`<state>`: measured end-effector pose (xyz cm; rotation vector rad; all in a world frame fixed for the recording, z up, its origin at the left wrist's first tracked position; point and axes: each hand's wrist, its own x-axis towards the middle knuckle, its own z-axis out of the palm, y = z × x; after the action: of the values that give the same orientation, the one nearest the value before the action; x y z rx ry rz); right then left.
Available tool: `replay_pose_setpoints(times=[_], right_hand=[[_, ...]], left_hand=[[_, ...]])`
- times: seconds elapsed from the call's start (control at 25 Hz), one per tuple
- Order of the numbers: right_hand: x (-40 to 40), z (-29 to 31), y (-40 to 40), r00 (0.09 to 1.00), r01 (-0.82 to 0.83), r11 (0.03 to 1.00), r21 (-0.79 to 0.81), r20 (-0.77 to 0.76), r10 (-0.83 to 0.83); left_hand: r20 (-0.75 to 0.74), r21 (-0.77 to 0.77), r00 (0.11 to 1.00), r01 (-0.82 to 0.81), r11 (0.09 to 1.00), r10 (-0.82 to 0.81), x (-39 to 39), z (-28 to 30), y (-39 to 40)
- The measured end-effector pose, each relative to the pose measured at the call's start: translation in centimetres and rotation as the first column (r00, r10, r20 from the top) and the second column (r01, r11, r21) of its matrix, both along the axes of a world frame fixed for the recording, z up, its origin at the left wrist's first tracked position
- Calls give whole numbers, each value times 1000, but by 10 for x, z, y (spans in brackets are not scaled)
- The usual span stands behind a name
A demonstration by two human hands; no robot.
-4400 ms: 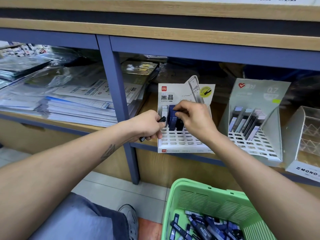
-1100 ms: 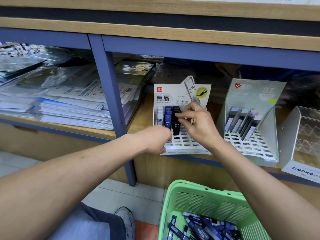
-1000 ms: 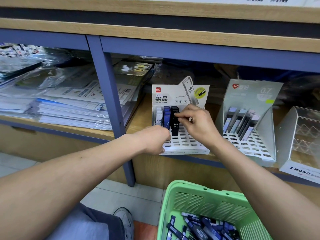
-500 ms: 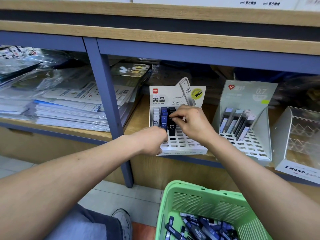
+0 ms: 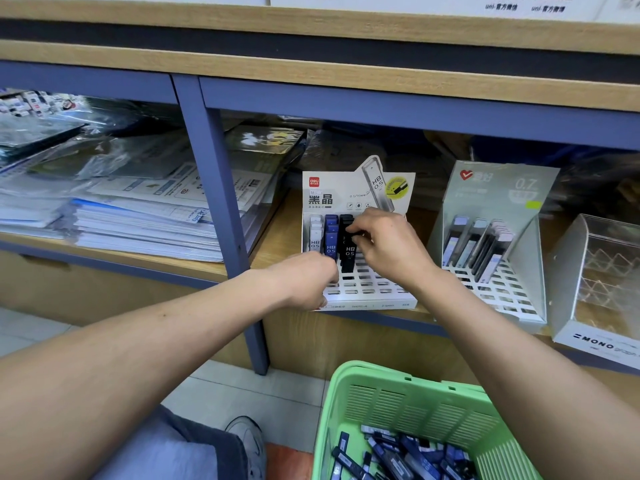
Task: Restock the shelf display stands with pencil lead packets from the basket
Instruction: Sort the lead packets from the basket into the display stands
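While our view has drifted a little since four seconds ago, the bigger change sits in the white display stand [image 5: 360,289]: its black column now shows a second packet in front, where we were only starting that column then. We judge restocking is early, since most of the stand's grid slots gape open.

Below the stand, the green basket [image 5: 408,403] holds a loose heap of dark and blue pencil lead packets [image 5: 398,455], plenty left. Right of the stand, the grey 0.7 stand [image 5: 498,244] carries a leaning row of packets at its back, front slots bare. Further right, a clear Mono box [image 5: 599,282] looks empty, though glare makes that uncertain.

At the stand's back rows, our right hand [image 5: 388,247] pinches the top of a black packet [image 5: 348,251] between thumb and curled fingers, seating it. At the stand's front left corner, our left hand [image 5: 308,278] is curled closed; whether it hides spare packets we cannot tell.
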<state>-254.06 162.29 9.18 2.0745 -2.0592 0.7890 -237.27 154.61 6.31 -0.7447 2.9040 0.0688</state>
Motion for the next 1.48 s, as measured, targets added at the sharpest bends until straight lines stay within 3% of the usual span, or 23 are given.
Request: replay_pose_setpoints(times=[0.2,0.76,0.92,1.16,1.36,1.48], right_hand=[[4,-6,8,986,82,997,-4,147,-80],[10,-2,11,989,60,997,-46,137,-54],[11,2,14,997,40,998,40,71,-43],[12,7,14,994,52,995,81,88,-59],[7,3,24,975,165,983,-81,160,-151],[4,-7,53,981,148,975,-166,150,-123]], left_hand=[[0,6,1000,-10,1000,10,0,2,1],[1,-2,1000,-22,1000,22,0,7,7],[6,-9,1000,-30,1000,30,0,5,7],[2,-7,999,-36,999,36,0,4,6],[3,-17,999,-47,999,47,3,15,15],[-75,-46,996,-48,998,44,-1,28,33]])
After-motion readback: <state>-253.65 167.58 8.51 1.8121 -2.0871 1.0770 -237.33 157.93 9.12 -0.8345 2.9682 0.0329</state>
